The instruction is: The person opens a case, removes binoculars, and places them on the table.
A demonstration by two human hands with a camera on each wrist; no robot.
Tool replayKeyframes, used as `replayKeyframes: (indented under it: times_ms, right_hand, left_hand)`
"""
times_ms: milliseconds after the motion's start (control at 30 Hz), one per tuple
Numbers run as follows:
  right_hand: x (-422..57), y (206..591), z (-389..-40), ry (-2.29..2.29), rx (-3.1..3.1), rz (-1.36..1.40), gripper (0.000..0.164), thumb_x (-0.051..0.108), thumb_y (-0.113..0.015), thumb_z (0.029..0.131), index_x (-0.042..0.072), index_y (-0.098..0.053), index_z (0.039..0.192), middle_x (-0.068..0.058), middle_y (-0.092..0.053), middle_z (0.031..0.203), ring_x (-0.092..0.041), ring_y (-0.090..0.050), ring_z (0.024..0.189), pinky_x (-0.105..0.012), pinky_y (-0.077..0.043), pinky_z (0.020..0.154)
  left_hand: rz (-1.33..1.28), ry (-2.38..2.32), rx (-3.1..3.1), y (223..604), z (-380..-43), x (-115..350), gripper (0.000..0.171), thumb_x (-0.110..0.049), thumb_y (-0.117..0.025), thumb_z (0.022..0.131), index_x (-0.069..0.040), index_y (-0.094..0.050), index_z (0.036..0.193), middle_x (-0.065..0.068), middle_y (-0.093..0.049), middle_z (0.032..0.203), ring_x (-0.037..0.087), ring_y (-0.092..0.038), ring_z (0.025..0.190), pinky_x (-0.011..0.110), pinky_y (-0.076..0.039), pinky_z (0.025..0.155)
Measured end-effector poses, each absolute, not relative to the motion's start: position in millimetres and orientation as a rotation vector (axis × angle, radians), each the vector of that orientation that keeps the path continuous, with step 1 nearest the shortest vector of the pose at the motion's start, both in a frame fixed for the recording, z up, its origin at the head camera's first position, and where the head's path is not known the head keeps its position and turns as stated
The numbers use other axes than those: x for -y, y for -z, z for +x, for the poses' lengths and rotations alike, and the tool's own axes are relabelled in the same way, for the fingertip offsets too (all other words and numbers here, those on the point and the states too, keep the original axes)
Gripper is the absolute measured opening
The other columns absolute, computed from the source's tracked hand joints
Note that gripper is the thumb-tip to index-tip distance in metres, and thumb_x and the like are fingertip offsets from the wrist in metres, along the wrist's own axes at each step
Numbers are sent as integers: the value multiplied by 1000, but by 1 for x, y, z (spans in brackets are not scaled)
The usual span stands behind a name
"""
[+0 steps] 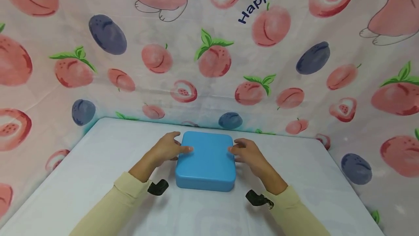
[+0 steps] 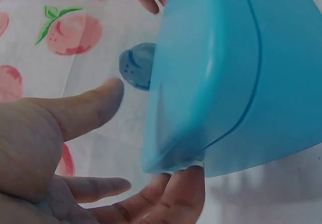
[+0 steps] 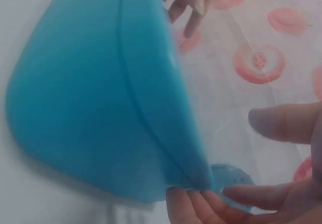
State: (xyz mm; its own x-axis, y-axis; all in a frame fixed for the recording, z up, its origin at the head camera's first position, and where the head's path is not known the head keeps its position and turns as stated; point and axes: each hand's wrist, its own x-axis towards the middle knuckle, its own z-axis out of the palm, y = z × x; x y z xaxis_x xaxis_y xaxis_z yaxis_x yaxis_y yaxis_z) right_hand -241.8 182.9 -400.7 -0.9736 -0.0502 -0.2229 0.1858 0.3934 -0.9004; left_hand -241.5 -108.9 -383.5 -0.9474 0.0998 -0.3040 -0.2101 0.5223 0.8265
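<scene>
A blue lidded box [image 1: 207,156] lies flat on the white table between both hands. Its lid seam [image 2: 259,48] runs round the side in the left wrist view. At the box's left side is the left hand [image 1: 168,148], its thumb over the lid and clear of its surface in the wrist view. The left fingertips [image 2: 188,183] touch the lid's edge near the seam. Opposite, the right hand [image 1: 249,155] has its thumb raised over the lid, with fingertips [image 3: 181,199] right at the lid's edge. The box's inside is hidden.
The white table [image 1: 203,214] ends at a fruit-printed cloth [image 1: 183,58] hanging behind and at the sides. A black wrist device [image 1: 158,187] sits at the left cuff, and another black device [image 1: 256,198] at the right cuff.
</scene>
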Motion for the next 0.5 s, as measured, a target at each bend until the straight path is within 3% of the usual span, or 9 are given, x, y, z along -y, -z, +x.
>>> replayKeyframes:
  times_ms: [133,267,500]
  right_hand:
    - [-179,397,-246,1597,-2443,176,55,21,-70,98,-7,-52,142,-25,-64,133,-37,-70,118,-50,-59,100]
    - [-177,393,-248,1573,-2453,260,38,16,-72,95,-8,-62,123,-22,-67,117,-31,-70,99,-45,-64,89]
    - [-175,388,-253,1561,-2470,334,21,12,-74,90,-4,-65,100,-13,-61,93,-23,-60,78,-32,-59,66]
  left_hand:
    - [-166,-1416,-2427,386,-246,109,83,-26,-81,92,0,-37,158,25,-57,144,31,-68,115,44,-64,91]
    - [-186,-1369,-2453,388,-250,108,73,-22,-82,91,5,-46,149,24,-61,136,24,-68,96,34,-64,78]
    - [-178,-1345,-2449,388,-256,105,48,-15,-82,91,8,-58,126,11,-58,92,18,-54,66,26,-48,57]
